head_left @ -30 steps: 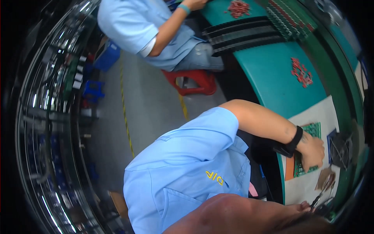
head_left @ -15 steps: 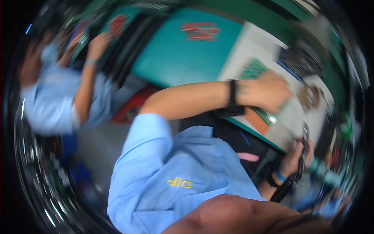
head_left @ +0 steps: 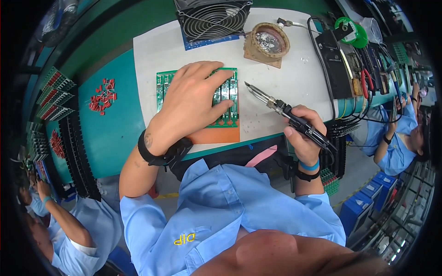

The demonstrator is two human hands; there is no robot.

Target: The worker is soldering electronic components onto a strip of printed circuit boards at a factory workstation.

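Note:
My left hand (head_left: 193,94) lies across a green panel of circuit boards (head_left: 234,103), fingers spread and thumb out to the right. It covers the middle of the panel. Under the panel's front edge an orange sheet (head_left: 214,136) shows. In my right hand (head_left: 305,131) is a black-handled soldering iron (head_left: 297,120), gripped between thumb and fingers. Its metal tip points up and left, just off the panel's right edge and not touching it.
Behind the panel stands a black fan (head_left: 214,20); right of it is a round pot of silvery metal (head_left: 268,42). Loose red components (head_left: 103,96) lie on the green mat. A green solder spool (head_left: 352,32) and red-handled pliers (head_left: 367,83) are at right. Co-workers sit on both sides.
My view has swung round and sharpened from a blur. My left hand remains over the circuit boards. The soldering iron in my right hand now points toward the panel's right side.

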